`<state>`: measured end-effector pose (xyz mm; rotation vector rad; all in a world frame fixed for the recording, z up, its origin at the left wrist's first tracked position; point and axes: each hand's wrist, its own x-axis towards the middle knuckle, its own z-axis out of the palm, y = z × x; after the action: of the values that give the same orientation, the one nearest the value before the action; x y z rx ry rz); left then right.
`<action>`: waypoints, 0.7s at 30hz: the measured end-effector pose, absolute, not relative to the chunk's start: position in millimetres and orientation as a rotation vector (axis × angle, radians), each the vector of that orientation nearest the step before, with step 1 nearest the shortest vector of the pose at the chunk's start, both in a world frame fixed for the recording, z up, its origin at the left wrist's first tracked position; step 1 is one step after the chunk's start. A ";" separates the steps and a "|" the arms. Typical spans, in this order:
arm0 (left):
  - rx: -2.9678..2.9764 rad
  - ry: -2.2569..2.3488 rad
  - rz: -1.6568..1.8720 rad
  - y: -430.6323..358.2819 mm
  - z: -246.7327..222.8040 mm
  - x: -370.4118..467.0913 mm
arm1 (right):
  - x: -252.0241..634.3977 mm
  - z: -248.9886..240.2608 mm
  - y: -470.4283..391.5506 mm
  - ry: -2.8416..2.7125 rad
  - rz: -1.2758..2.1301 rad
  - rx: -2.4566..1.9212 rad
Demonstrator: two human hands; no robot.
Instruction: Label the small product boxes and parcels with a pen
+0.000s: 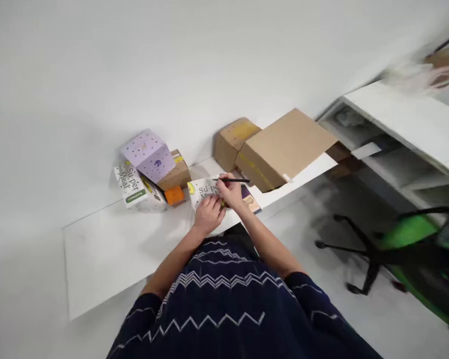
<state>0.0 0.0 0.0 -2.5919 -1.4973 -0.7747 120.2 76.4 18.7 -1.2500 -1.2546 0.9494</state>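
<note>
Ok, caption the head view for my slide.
Right hand holding a black pen, left hand resting on a Su-per Meal package.

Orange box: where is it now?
Head view, left of centre: the small orange box is on the white table, against the near side of a brown box, just left of the Su-per Meal pack under the left hand.
</note>
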 end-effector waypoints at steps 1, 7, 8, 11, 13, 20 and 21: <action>-2.596 -1.500 -0.774 -0.2 0.6 0.2 | 119.0 17.5 77.7 -1.285 0.949 -1.237; -2.571 -1.476 -0.815 -1.5 4.1 2.2 | 116.3 14.1 78.8 -1.403 0.925 -1.206; -2.564 -1.471 -0.826 -1.8 4.3 2.5 | 116.6 14.8 78.1 -1.414 0.920 -1.219; -2.567 -1.478 -0.848 -2.5 3.9 3.2 | 117.7 17.9 76.3 -1.458 0.884 -1.258; -2.577 -1.487 -0.854 -2.9 3.1 3.3 | 118.3 19.5 76.0 -1.492 0.864 -1.269; -2.584 -1.488 -0.856 -3.0 1.1 3.2 | 120.1 16.9 76.8 -1.548 0.864 -1.272; -2.586 -1.486 -0.856 -2.7 1.0 3.2 | 120.4 16.7 76.9 -1.547 0.862 -1.275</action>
<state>3.2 -2.7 1.0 -2.5860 -1.4859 -0.8563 120.4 76.9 16.7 -1.2749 -1.5470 0.8624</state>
